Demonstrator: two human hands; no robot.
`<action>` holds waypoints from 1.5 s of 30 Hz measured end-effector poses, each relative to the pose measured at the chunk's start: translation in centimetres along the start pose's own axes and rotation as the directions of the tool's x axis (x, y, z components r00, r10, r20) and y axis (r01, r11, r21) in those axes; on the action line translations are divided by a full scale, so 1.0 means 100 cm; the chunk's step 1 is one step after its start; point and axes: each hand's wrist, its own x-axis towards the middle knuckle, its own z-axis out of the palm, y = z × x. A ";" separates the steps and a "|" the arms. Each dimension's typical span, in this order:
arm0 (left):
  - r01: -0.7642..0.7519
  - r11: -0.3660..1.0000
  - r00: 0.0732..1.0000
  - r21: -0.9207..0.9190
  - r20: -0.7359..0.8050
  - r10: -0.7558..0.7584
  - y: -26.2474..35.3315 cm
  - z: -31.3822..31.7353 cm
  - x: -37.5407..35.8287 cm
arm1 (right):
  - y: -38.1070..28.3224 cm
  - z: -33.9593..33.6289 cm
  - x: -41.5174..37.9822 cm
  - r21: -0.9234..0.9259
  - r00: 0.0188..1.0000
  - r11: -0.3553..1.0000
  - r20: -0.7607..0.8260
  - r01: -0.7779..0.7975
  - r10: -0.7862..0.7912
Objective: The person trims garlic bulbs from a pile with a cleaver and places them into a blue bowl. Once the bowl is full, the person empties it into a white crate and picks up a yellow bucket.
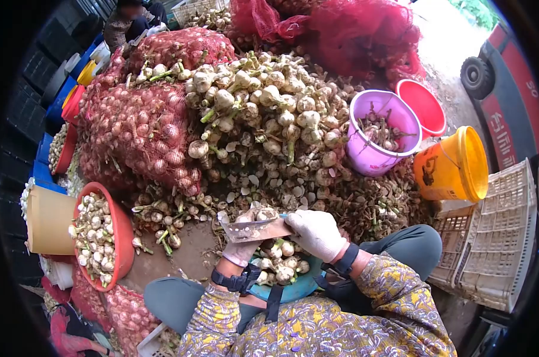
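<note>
My right hand [315, 233], in a white glove, is closed on the handle end of a wide flat blade [259, 230]. The blade lies level, pointing left, over my left hand [240, 252]. That hand is gloved too and closed around garlic [262, 214], which shows just behind the blade; its fingers are partly hidden. Under both hands, between my legs, a blue basin [305, 285] holds loose garlic bulbs [283, 265].
A large garlic heap [269, 113] and red net sacks [138, 128] rise ahead. Left stands a red tub [124, 244] of garlic; right, a purple bucket [370, 162], a yellow bucket [448, 169] and crates [498, 232]. Another person [124, 24] sits at the back left.
</note>
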 end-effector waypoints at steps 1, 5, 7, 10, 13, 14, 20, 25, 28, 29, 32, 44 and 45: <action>0.008 1.000 1.000 0.006 -0.005 -0.008 0.000 0.000 0.000 | 0.001 0.000 -0.001 -0.016 1.000 1.000 0.016 0.009 -0.009; 0.078 0.965 0.997 -0.249 0.028 -0.074 0.003 -0.003 -0.002 | 0.010 0.001 -0.001 -0.037 0.999 0.999 0.047 0.002 0.000; 0.682 0.479 0.721 -0.552 0.402 -0.564 0.059 -0.037 0.013 | 0.032 0.011 0.000 -0.143 0.974 0.969 0.069 -0.202 0.214; 0.438 0.684 0.899 -0.584 0.277 -0.339 0.067 -0.050 0.008 | 0.042 0.004 0.006 0.008 0.935 0.935 -0.034 -0.353 0.353; 0.382 0.772 0.923 -0.508 0.244 -0.297 0.063 -0.033 0.008 | 0.005 -0.014 0.020 0.137 0.961 0.954 -0.045 -0.265 0.273; -0.024 0.968 0.976 -0.252 0.204 0.077 0.051 -0.031 0.007 | 0.014 -0.011 0.017 0.248 0.971 0.939 0.075 -0.239 0.227; -0.064 0.992 0.722 -0.106 0.682 0.119 0.047 -0.045 -0.011 | 0.066 -0.022 0.008 0.112 0.828 0.858 0.348 -0.501 0.439; 0.293 0.940 0.944 0.173 -0.208 -0.256 -0.044 -0.010 0.146 | 0.043 -0.025 0.025 0.187 0.832 0.814 0.215 -0.550 0.512; 0.488 0.834 0.872 0.257 -0.109 -0.476 -0.076 0.011 0.222 | 0.040 -0.024 0.029 0.182 0.827 0.809 0.198 -0.559 0.526; 0.499 0.825 0.863 0.264 -0.059 -0.503 -0.099 0.021 0.235 | 0.045 -0.027 0.029 0.167 0.823 0.810 0.203 -0.562 0.530; 0.610 0.741 0.788 -0.282 0.112 -0.606 -0.105 0.008 0.207 | 0.057 -0.023 0.025 0.287 0.803 0.753 0.129 -0.592 0.582; 0.190 0.980 0.975 0.053 0.111 -0.195 0.030 -0.026 0.051 | 0.027 0.008 0.051 0.876 0.798 0.212 0.263 -0.433 0.541; 0.198 0.980 0.979 0.002 0.055 -0.198 0.048 -0.033 0.051 | 0.024 0.014 0.049 0.846 0.805 0.294 0.235 -0.446 0.544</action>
